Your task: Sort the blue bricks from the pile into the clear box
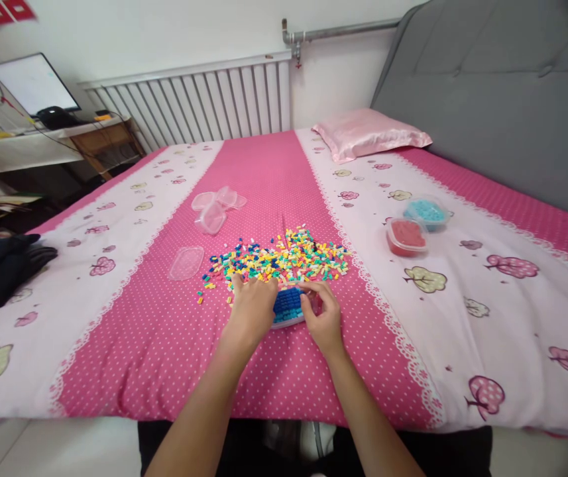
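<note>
A clear plastic container (288, 324) holding rows of dark blue and light blue small pieces (288, 303) rests on the pink bedspread, between my hands. My left hand (254, 303) lies over its left side, fingers bent toward the loose pieces; whether it pinches one is hidden. At the right rim is my right hand (323, 313), its thumb and fingers curled around the container's edge. Just beyond both hands spreads a pile of small multicoloured pieces (284, 258), yellow, green, blue, white and pink.
Clear empty containers (213, 217) and a flat lid (187, 263) lie left of the pile. To the right sit a tub of red pieces (407, 237) and one of light blue pieces (427, 212). A pink pillow (368, 132) and dark cloth (0, 268) are farther out.
</note>
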The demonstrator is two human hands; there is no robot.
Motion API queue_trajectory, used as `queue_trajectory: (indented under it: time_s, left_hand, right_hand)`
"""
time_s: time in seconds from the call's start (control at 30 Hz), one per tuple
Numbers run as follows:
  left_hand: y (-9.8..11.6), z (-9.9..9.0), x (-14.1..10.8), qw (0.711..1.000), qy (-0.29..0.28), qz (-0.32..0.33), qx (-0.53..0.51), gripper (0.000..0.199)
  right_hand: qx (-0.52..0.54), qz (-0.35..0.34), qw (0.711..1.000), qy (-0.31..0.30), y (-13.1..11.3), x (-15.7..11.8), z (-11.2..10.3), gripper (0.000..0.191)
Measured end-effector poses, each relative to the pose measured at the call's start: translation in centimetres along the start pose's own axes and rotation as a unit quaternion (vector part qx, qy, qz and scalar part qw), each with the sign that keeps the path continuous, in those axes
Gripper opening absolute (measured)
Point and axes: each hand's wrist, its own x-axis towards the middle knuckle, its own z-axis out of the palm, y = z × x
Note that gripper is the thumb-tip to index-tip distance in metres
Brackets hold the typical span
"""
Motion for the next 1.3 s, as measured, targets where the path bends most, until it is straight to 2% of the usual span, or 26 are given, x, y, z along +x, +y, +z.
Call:
queue_trajectory:
  time_s: [0.43, 0.57, 0.67, 0.83, 0.9, 1.03, 1.17, 1.3]
  left_hand:
    - [-1.0, 0.8, 0.3, 0.999, 0.026, 0.012, -0.015, 0.026]
    - [-2.6, 0.2, -0.5, 0.993, 0.058, -0.007, -0.099, 0.017]
    - [-3.5, -0.4, -1.3, 0.985, 0.086, 0.006, -0.152, 0.015]
    - [-2.8, 0.3, -1.7, 0.973, 0.136, 0.060, -0.174, 0.012]
    - [-2.3, 0.9, -1.5, 0.965, 0.174, 0.082, -0.178, 0.010]
    - [-1.9, 1.8, -1.2, 0.951, 0.226, 0.100, -0.186, 0.008]
    - [-2.3, 2.1, -1.2, 0.952, 0.227, 0.095, -0.183, 0.012]
    - [-2.6, 2.6, -1.2, 0.957, 0.206, 0.087, -0.187, 0.012]
  right_hand:
    - [-0.006, -0.005, 1.000, -0.001, 0.0, 0.0, 0.0, 0.020]
    - [-0.010, -0.006, 1.000, 0.003, 0.0, 0.0, 0.0, 0.019]
    - [-0.013, -0.010, 1.000, 0.004, 0.0, -0.1, 0.0, 0.019]
    - [-0.015, -0.013, 1.000, 0.008, -0.3, 0.1, 0.1, 0.018]
    - [-0.017, -0.013, 1.000, -0.008, -0.8, 0.4, 0.0, 0.022]
    - [-0.015, -0.002, 0.996, -0.087, -2.2, 1.2, -0.5, 0.038]
    - [0.000, -0.005, 0.994, -0.111, -2.5, 1.3, -0.5, 0.039]
    - [-0.014, -0.034, 0.996, -0.087, -1.6, 0.6, 0.1, 0.030]
